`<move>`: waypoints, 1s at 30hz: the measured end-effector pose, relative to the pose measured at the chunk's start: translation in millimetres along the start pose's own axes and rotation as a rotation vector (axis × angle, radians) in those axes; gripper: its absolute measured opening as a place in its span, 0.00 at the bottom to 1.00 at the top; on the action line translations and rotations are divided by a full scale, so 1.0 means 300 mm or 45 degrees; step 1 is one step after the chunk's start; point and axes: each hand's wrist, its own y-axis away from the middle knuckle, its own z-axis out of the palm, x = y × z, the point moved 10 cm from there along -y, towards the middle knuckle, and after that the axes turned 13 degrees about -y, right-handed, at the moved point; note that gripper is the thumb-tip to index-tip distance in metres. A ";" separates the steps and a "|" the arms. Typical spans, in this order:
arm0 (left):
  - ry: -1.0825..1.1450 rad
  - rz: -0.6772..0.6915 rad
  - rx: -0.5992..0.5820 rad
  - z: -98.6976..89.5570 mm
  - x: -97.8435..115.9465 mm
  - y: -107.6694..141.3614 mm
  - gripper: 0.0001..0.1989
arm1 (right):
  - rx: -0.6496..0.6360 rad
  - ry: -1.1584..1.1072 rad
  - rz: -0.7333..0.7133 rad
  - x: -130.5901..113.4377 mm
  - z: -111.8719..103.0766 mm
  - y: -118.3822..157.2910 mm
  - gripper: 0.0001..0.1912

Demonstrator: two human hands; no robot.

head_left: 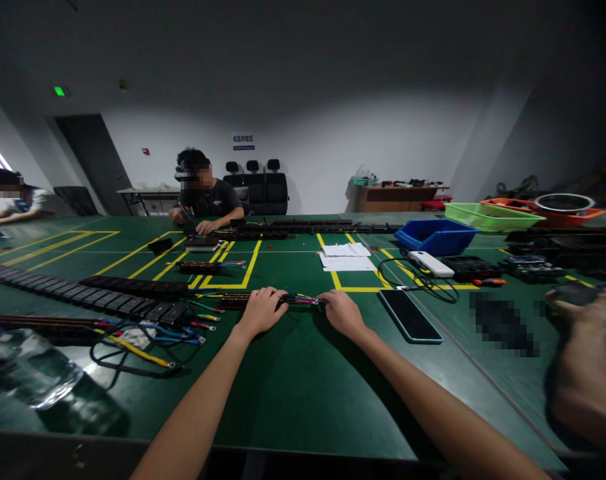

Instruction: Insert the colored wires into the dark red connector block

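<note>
My left hand is closed over a black strip with copper-coloured bars, which lies on the green table. From its right end runs a bundle of coloured wires, red, blue and yellow-green among them, with metal lugs at the tips. My right hand has its thumb and fingertips pinched at those wire ends. The grip hides part of the tips. To the left lies a long black segmented strip, its own lugged wires reaching towards my left forearm.
A clear bottle lies at the front left. On the right are a phone, a white power bank with a black cable, and a blue bin. White papers lie ahead. Another person's arm reaches in from the right; a co-worker sits opposite.
</note>
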 end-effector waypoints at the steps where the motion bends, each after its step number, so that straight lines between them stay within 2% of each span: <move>1: 0.005 -0.001 -0.002 0.000 -0.001 0.000 0.20 | -0.014 -0.012 0.010 0.007 0.007 -0.001 0.19; 6: 0.008 0.001 -0.009 0.004 -0.001 0.001 0.20 | 0.052 -0.169 0.054 0.039 0.004 -0.012 0.15; 11: -0.034 -0.008 0.006 0.005 -0.001 0.000 0.19 | 0.132 -0.407 -0.186 -0.031 -0.036 -0.014 0.25; 15: -0.037 0.006 0.018 0.001 0.003 0.002 0.19 | 0.120 -0.426 -0.313 -0.086 -0.045 -0.007 0.31; 20: -0.028 0.004 0.023 -0.002 0.002 0.002 0.20 | 0.086 -0.212 -0.254 -0.058 -0.027 -0.013 0.27; 25: 0.001 0.008 0.011 -0.001 0.001 0.001 0.21 | -0.098 0.003 -0.177 -0.019 0.036 -0.017 0.24; 30: 0.002 0.006 0.008 -0.001 -0.001 -0.002 0.20 | -0.103 -0.070 -0.092 -0.014 0.031 -0.024 0.17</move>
